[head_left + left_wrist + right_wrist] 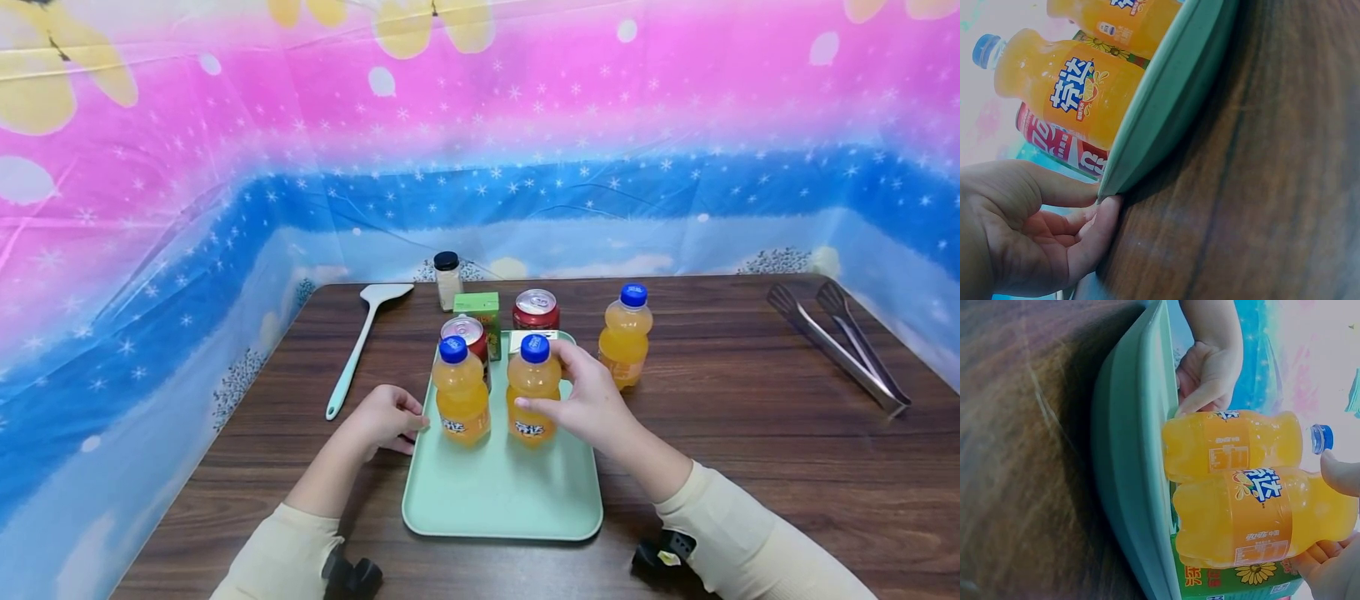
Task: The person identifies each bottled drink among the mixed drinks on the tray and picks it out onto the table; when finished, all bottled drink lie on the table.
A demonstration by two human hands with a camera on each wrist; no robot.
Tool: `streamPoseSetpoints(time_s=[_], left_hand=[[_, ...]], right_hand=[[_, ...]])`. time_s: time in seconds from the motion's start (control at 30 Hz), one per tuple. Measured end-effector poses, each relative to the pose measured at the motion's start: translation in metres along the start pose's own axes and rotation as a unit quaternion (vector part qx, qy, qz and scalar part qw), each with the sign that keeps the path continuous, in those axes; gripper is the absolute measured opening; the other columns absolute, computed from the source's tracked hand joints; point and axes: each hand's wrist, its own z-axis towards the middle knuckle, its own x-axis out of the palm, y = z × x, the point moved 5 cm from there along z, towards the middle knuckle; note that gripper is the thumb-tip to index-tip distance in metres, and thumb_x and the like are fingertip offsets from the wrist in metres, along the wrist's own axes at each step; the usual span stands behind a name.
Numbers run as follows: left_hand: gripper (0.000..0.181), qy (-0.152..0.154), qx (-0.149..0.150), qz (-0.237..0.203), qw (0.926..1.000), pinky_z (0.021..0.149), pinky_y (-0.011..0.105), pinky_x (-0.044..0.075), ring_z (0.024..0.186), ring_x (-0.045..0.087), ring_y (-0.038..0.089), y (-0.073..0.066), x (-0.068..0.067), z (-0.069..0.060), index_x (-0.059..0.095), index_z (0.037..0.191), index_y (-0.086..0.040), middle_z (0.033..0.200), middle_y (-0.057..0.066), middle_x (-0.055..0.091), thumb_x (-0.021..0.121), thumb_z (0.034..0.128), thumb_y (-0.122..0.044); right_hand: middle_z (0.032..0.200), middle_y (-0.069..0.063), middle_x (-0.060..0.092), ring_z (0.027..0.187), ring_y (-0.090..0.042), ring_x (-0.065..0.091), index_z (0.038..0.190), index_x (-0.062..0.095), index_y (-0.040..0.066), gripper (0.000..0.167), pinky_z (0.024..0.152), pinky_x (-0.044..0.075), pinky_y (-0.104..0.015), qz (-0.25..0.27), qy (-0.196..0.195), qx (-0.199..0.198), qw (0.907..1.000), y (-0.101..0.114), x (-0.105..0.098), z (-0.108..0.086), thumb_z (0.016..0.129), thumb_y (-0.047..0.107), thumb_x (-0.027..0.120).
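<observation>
My left hand point(386, 421) pinches the left rim of a pale green tray point(502, 504) between thumb and fingers. On the tray stand two orange soda bottles with blue caps, side by side. My right hand point(592, 402) grips the upper part of the right-hand bottle point(531, 387), thumb in front; in the right wrist view the fingers are partly hidden behind it. Beside it is the left-hand bottle point(459, 396), with nothing gripping it. A red soda can point(1060, 140) stands close behind that bottle. A green carton point(1260, 578) shows behind the gripped bottle.
Another red can point(536, 310) and a green box point(480, 306) are at the tray's far end. A third orange soda bottle point(626, 333) stands right of the tray. Around lie a spatula point(360, 358), a black-capped jar point(448, 283) and metal tongs point(840, 346).
</observation>
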Motion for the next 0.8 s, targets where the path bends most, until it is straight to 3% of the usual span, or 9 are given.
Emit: streamPoseSetpoints(time_s=[0.8], left_hand=[[0.014,-0.002,0.004,-0.001,1.0000,0.057,0.035,0.057,0.070,0.059,0.024,-0.0013,-0.0016,-0.0011,0.057,0.092,0.005,0.085,0.016,0.057,0.067,0.0843,-0.002]], right_hand=[[0.111,-0.001,0.059,0.103,-0.019,0.059,0.122,0.052,0.011,0.058,0.088,0.050,-0.042,0.001,-0.018,-0.021,0.9996,0.0068,-0.0006,-0.0030,0.072,0.014,0.082]])
